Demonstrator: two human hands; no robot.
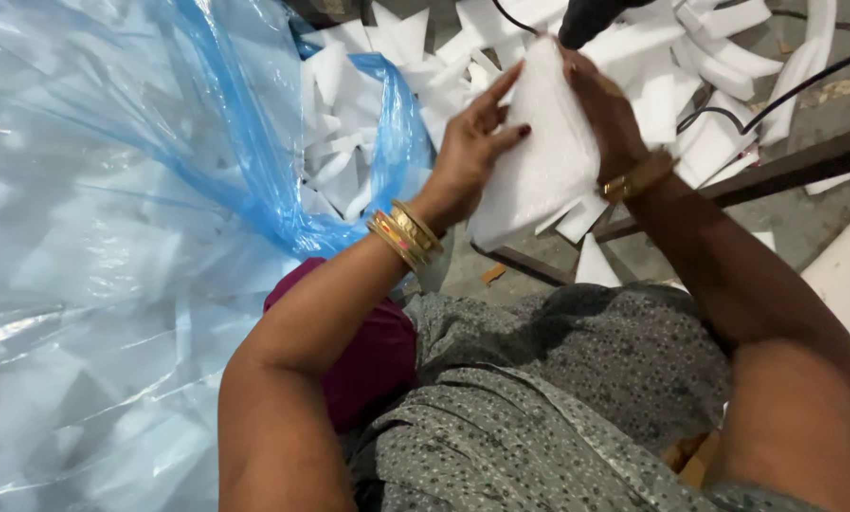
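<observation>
Both my hands hold a white foam sheet piece (543,161) raised in front of me. My left hand (472,147) grips its left edge, fingers spread along the side. My right hand (607,109) clasps its right edge from behind. Gold bangles sit on both wrists. A black tool tip (588,19) hangs just above the foam's top edge.
A large blue-tinted clear plastic bag (112,237) full of white foam offcuts fills the left. Loose white foam scraps (709,66) lie on the floor ahead, with black cables (804,85) and a dark metal bar (795,171) at right. A white slab (847,284) sits at far right.
</observation>
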